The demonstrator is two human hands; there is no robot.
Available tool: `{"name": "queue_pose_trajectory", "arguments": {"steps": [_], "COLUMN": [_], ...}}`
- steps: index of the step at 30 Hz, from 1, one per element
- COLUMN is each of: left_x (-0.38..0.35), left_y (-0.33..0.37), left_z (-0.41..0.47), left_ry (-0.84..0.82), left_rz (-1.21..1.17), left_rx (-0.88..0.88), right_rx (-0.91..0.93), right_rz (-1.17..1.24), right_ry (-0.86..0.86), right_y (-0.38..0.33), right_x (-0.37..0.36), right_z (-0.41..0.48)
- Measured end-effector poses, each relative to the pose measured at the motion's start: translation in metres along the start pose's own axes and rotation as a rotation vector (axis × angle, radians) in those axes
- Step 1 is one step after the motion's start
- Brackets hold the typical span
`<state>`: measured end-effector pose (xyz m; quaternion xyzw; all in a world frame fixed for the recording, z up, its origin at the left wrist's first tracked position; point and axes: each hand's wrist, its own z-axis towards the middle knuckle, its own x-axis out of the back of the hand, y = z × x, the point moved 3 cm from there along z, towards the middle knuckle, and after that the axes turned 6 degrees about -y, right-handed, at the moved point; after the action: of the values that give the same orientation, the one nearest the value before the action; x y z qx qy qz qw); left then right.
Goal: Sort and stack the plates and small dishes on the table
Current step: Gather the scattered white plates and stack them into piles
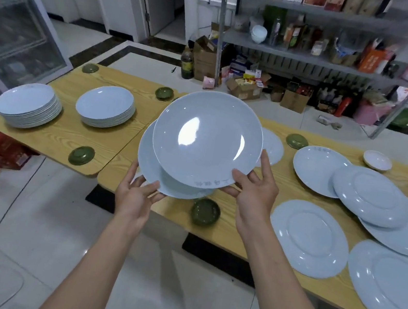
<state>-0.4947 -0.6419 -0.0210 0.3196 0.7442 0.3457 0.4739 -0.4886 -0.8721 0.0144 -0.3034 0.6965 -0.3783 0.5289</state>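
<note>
Two plates are being held up over the worktop, with the stacks waiting off to the left of the hands.

The right hand (251,190) is gripping the upper plate (207,138) by its near rim; the left hand (136,194) is pinching the lower plate (151,169), which is peeking out beneath, probably touching it. Both are tilting toward the person. The nearer stack (106,107) is lying left and beyond, closer to the left hand; loose plates (308,238) are lying on the worktop (64,135) right of the right hand.

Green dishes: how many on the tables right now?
5, maybe more hidden behind the held plates: far left corner, far edge mid, left table's near edge, under the held plates, far edge right of them.
</note>
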Motion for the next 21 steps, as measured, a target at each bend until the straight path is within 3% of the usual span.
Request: {"name": "queue_pose_trajectory", "arguments": {"steps": [21], "left_x": [0.147], "left_y": [0.136], "left_z": [0.04], "left_ry": [-0.037], "left_rz": [-0.159], "left_rx": [-0.069], "right_rx": [0.037], "right_rz": [0.034], "right_ry": [0.035], "right_y": [0.086], "right_x": [-0.193], "right_z": [-0.04]}}
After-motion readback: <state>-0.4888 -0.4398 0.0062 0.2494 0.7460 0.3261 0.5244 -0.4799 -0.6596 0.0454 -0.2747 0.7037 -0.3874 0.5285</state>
